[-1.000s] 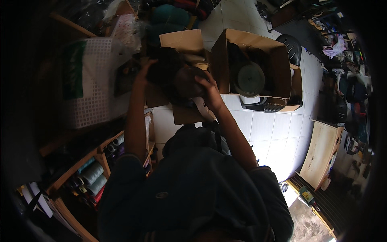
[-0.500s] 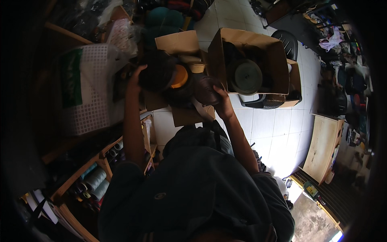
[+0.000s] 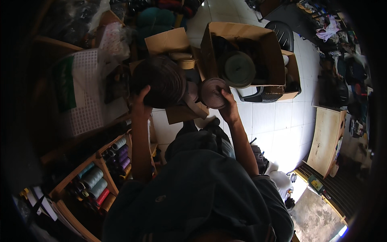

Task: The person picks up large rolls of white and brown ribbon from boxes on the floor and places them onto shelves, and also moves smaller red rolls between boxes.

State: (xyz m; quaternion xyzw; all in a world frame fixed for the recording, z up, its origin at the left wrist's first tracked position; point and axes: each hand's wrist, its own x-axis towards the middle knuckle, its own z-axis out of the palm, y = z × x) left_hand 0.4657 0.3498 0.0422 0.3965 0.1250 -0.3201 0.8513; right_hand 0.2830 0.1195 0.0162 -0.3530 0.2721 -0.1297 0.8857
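Observation:
My left hand [image 3: 141, 105] grips the lower left side of a large, dark brown roll of webbing [image 3: 160, 80], its coiled layers facing up. In my right hand [image 3: 229, 109] is a smaller brown webbing roll [image 3: 212, 92], the thumb lying across its flat coiled face. A loose strip of brown webbing [image 3: 195, 105] hangs between the two rolls. Both rolls are held over an open cardboard box [image 3: 167, 41], partly hiding it. A tan roll [image 3: 186, 63] shows inside that box, behind the webbing.
To the right stands a larger cardboard box [image 3: 274, 52] with a grey-green roll [image 3: 238, 69] in it, beside a black chair [image 3: 281, 34]. A plastic-wrapped package [image 3: 86, 90] lies at left. Below it, a wooden shelf [image 3: 105, 171] holds several thread spools [image 3: 94, 177].
The large roll has been turned and lowered, now covering the orange roll seen before. The smaller roll has turned to show its coiled face. My left hand has moved down.

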